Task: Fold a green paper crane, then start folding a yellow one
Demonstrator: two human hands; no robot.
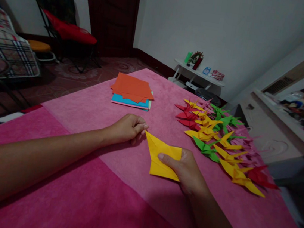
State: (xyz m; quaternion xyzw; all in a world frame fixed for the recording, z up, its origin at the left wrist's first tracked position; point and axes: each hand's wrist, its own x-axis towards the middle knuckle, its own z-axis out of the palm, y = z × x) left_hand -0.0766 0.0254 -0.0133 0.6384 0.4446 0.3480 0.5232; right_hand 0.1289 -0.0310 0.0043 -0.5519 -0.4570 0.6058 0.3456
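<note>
A folded yellow paper (160, 154) with a pointed tip lies on the pink cloth (80, 179). My right hand (186, 171) presses on its near right part, thumb on top and fingers closed round its edge. My left hand (127, 127) rests on the cloth with fingers curled, its fingertips pinched right at the paper's pointed far tip.
A stack of orange and blue paper sheets (132, 92) lies further back. Several folded paper cranes (216, 138) in yellow, green, red and pink spread at the right. A chair with a red cushion (65, 28) stands at the back left. A small white shelf (199, 75) is by the wall.
</note>
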